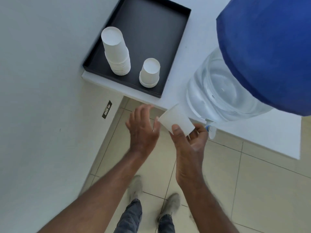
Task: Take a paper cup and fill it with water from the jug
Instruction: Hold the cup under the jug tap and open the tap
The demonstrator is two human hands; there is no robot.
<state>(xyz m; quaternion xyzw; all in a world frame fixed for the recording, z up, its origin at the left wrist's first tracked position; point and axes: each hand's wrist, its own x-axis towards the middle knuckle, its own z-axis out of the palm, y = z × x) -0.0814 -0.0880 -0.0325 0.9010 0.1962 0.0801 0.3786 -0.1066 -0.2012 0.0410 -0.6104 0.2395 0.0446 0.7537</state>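
Step in hand: cup is taken, fill not started. A single paper cup (176, 121) is gripped by the right hand (190, 143), thumb across the near wall and fingers behind, held tilted in the air just off the counter edge (148, 100); which end faces up cannot be told through the blur. The left hand (143, 128) is spread open and empty, fingertips just beside the cup's left edge, contact not clear. The cup sits near the tap (211, 131) of the water jug (223, 91), slightly left of it and not under the spout. The jug lies on the white counter with a blue cover (269, 52) over its far part, water visible inside. Two stacks of upturned paper cups remain on the black tray (151, 31): the tall stack (116, 52) and the short stack (149, 73), well apart from the hands. Judged next move: cup to be turned mouth-up if it is not already, levelled, and shifted right until the mouth is directly below the spout, then the tap to be worked, probably by the free left hand. Grip pressure to be kept light, as thin paper walls are likely to buckle once loaded with water. Risk: spout hangs past the counter edge, so any misalignment sends water to the tiled floor (235, 182)
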